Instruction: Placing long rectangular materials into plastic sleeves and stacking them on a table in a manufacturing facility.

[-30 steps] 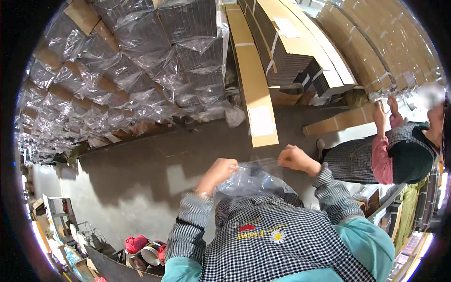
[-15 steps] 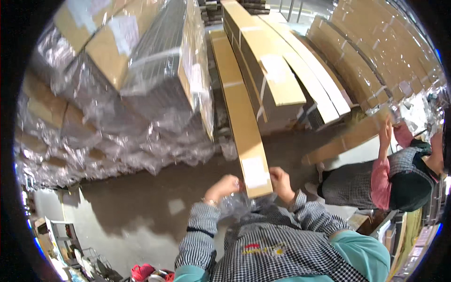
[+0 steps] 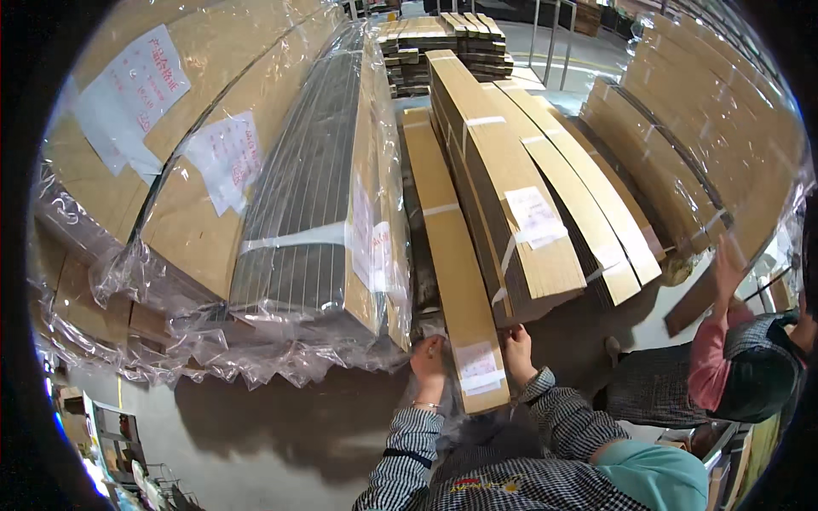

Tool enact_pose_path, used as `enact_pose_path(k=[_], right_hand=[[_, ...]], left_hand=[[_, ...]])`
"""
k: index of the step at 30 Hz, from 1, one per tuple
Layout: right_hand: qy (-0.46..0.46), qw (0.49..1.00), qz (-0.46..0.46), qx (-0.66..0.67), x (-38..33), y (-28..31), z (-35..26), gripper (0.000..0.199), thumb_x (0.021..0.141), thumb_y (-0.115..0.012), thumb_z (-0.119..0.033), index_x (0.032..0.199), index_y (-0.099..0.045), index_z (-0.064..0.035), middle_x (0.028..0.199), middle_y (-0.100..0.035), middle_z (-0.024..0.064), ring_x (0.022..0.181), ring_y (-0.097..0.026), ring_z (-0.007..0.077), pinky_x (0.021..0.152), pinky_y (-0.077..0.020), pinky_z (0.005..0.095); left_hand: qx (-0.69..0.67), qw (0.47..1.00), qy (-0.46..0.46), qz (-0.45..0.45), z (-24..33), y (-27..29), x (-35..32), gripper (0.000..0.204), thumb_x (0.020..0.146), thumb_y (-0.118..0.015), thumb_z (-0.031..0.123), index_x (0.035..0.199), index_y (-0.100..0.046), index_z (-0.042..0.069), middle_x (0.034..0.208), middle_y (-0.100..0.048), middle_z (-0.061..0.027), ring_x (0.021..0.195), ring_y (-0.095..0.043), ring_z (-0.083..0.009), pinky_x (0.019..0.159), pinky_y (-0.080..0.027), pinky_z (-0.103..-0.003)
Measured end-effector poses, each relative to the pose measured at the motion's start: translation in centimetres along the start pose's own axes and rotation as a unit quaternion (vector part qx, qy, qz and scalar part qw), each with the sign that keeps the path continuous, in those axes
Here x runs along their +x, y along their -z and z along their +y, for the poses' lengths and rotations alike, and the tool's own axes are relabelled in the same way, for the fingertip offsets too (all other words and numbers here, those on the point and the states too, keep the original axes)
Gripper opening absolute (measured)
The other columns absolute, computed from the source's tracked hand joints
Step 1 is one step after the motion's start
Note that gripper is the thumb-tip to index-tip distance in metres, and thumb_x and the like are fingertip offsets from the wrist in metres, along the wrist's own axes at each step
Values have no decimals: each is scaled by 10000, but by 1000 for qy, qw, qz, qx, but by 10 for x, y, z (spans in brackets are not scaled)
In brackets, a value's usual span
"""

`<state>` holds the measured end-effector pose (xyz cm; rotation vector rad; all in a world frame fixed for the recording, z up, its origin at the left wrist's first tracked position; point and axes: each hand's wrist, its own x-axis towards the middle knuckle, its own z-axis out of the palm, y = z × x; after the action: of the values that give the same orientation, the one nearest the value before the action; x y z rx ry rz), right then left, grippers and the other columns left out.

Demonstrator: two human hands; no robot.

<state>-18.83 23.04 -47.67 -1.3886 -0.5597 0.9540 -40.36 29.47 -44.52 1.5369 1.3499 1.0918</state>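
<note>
A long, narrow stack of light-brown wooden boards (image 3: 452, 255) runs away from me, with a white paper label (image 3: 480, 368) and a white strap near its close end. My left hand (image 3: 429, 359) is beside the stack's left edge, fingers curled on clear plastic film (image 3: 433, 329). My right hand (image 3: 519, 349) is by the right edge with its fingers bent together. What these fingers hold, if anything, I cannot make out. More film hangs under the near end of the boards, partly hidden by my body.
Large film-wrapped board bundles (image 3: 298, 187) stand close on the left. Strapped board stacks (image 3: 554, 255) lie right of the narrow one, with a wrapped stack (image 3: 682, 128) beyond. At right, a co-worker (image 3: 724, 366) handles a board (image 3: 711, 294). A metal rack (image 3: 115, 434) stands lower left.
The view has shifted, and the stacks sit lower in it. Both my hands have moved forward along the stack's sides. The co-worker's board has swung to a steeper angle.
</note>
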Motion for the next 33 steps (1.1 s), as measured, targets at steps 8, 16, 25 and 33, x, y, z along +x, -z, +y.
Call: enact_pose_path(k=[8,16,25,33], right_hand=[[-179,978,104,3,-26,-22,7,348,939,-471,-188,666,-556,11,592,-531,127,521,-497,204,505,-386,409],[-92,992,75,-29,-47,-10,41,189,1041,-531,-167,953,-582,-8,769,-606,51,658,-541,161,568,-431,334],[-91,994,-57,26,-89,-18,-23,215,965,-605,-24,1179,-584,-6,1082,-670,73,991,-624,171,859,-521,325],[151,978,-130,-53,-163,-28,-106,87,951,-513,40,928,-521,-43,843,-494,-6,740,-466,67,669,-422,237]], left_hand=[[-384,841,316,214,5,-46,-51,267,882,-722,243,833,-653,-11,766,-672,-71,680,-601,-242,654,-475,-434],[202,950,237,10,-78,-38,-73,282,848,-626,218,996,-662,-19,937,-690,-248,896,-672,-387,800,-533,-458],[263,945,117,-156,52,49,-89,690,887,-593,210,1535,-356,206,812,-687,-249,759,-676,-439,660,-509,-517],[157,984,-66,-56,135,117,-143,742,885,-566,29,1559,-348,250,746,-618,-242,622,-606,-423,604,-470,-500]])
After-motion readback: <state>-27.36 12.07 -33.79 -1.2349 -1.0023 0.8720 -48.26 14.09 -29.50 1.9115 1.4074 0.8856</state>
